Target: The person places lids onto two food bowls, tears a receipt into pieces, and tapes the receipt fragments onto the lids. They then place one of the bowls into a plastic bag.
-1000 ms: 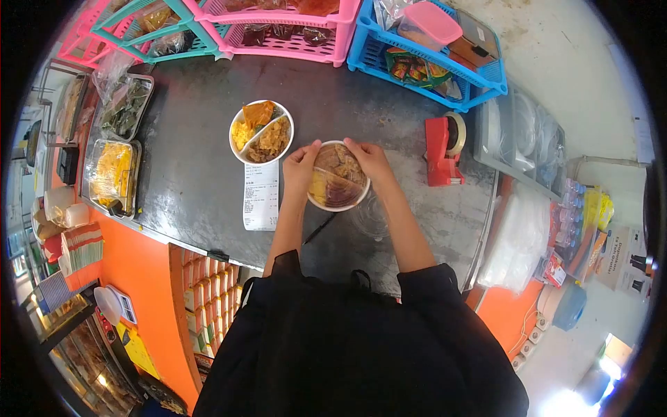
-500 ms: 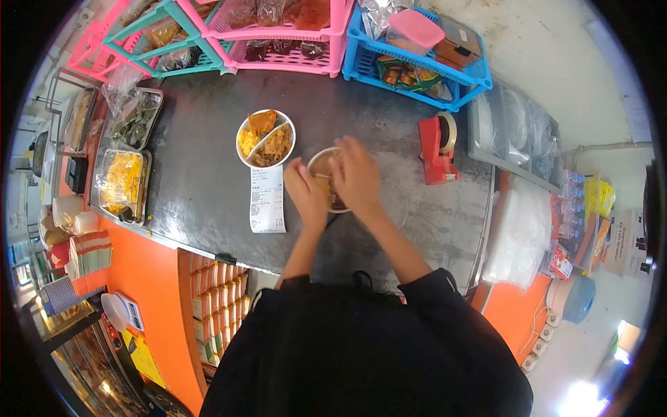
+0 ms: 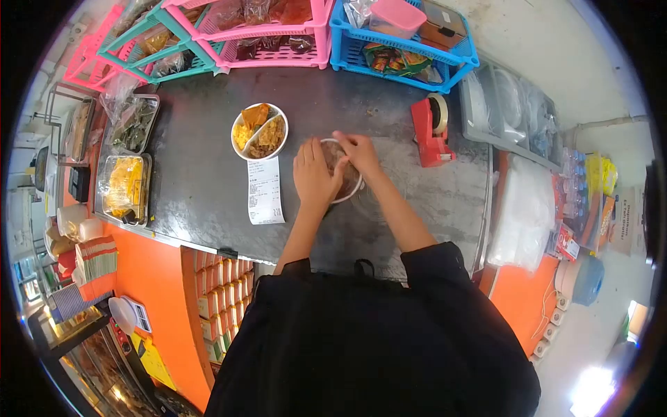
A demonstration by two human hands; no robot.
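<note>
A round white bowl (image 3: 353, 186) stands on the dark counter with brownish contents and what looks like a clear lid over it. My left hand (image 3: 317, 175) lies flat across its left side, fingers stretched forward and thumb out over the top. At the far right rim, my right hand (image 3: 361, 154) has its fingers bent against the edge. Much of the bowl is hidden under both hands. Just to the left is an uncovered divided bowl (image 3: 284, 142) with yellow, orange and brown food in its compartments. A printed receipt (image 3: 265, 194) lies below that bowl.
A red tape dispenser (image 3: 429, 135) stands at the right. Blue (image 3: 403, 82) and pink baskets (image 3: 278, 62) with packets line the back. Clear food trays (image 3: 124, 189) sit at the left edge, and a stack of plastic bags (image 3: 517, 215) hangs at the right.
My left hand has flattened and turned over the bowl's left side. My right hand has shifted toward the far right rim. The view has tilted slightly, moving the counter items up and left.
</note>
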